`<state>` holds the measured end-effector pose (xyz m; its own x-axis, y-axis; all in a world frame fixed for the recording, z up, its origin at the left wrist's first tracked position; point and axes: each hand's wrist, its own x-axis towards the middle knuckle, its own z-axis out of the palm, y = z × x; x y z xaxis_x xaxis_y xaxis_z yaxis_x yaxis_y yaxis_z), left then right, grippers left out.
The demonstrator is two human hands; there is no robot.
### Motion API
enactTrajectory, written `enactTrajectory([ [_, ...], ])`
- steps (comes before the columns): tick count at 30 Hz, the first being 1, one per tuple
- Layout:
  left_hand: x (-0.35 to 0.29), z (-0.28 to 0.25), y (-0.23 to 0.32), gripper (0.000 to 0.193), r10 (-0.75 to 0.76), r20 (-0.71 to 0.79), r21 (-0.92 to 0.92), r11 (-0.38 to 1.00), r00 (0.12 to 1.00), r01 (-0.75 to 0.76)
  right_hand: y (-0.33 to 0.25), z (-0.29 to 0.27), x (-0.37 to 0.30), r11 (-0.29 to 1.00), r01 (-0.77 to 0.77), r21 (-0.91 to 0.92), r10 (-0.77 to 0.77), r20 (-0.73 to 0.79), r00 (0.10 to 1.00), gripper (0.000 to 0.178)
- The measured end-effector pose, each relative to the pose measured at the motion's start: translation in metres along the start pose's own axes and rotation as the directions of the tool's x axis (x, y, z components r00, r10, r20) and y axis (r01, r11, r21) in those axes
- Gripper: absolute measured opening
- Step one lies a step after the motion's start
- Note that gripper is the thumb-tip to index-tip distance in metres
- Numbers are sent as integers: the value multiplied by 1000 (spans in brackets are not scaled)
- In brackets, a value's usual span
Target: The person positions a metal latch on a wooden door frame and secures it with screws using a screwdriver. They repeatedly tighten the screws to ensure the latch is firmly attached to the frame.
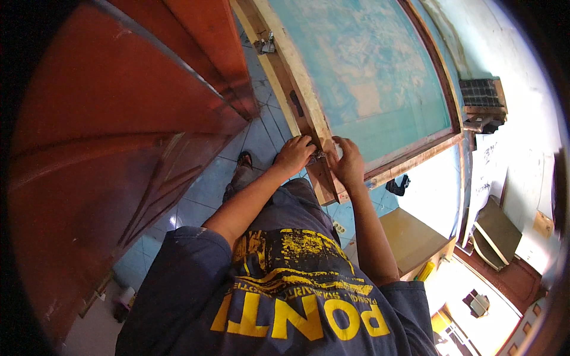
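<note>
"Wooden-framed panel (409,160), teal-faced: where is it in the head view?"

"Upper middle, reaching off the top. Its near corner lies ahead of the person's body, and its long edge board (306,84) runs up and away to the left."

"And the hands?"

"Both are at that board, close to the corner, one on either side of a small metal fitting (319,155). The left hand (295,155) has its fingers bent over the board's outer side; the right hand (349,163) curls in from the teal side."

"Pinching it?"

"I cannot tell. The fingertips crowd around the fitting, and at this size their contact with it is unclear. Neither hand is spread flat."

"Which step is in hand, then?"

"My reading is close two-handed handling at that fitting. Another metal piece (266,44) sits higher on the same board, with a dark slot (296,102) between the two, and no hand is near either."

"What would the next move call for?"

"Small finger movements, I'd judge, with one hand steadying the board so that the corner doesn't swing."

"Anything close by to mind?"

"A big red-brown panel (119,101) on the left, well apart from the hands, with tiled floor (199,193) showing between."
</note>
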<state>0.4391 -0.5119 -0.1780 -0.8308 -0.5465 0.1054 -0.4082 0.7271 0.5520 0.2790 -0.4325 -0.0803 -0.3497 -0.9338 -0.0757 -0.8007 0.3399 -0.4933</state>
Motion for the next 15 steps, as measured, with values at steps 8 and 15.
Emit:
enactTrajectory([
  [8,0,-2,-2,33,-10,62,-35,999,998,12,-3,7,-15,989,-60,-133,56,-35,998,54],
  [15,1,-4,1,31,-23,90,-41,999,996,27,-7,-5,-9,998,54,-45,-51,66,996,42],
])
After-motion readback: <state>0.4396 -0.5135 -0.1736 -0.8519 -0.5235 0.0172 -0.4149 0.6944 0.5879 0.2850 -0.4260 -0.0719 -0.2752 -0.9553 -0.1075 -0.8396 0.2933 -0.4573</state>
